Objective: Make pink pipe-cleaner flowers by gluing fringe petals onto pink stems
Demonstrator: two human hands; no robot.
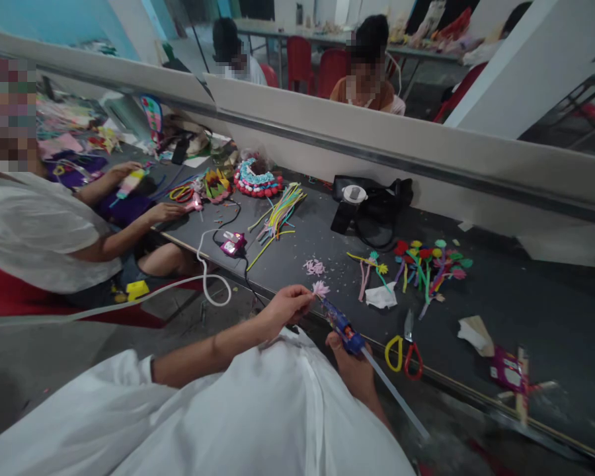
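at the table's (506,291) near edge, the left hand (291,305) pinches a pale pink, tufted flower head (320,288) by its base, while the right hand (351,365) grips a translucent blue glue gun (346,328) with a long, milky glue stick (395,395) poking out behind. the nozzle is right by that base; whether it touches, i cannot tell. this piece looks partway done, its gluing probably in hand. over the same edge lie yellow-and-red-handled metal scissors (409,324). just beyond the flower head sits a small heap of pale pink snippets (315,266), seemingly still unused. farther in, a bunch of multicoloured fuzzy-stemmed flowers (425,253) appears finished. toward the back edge, a loose bundle of pastel fuzzy stems (283,210) suggests plenty remains to be made.
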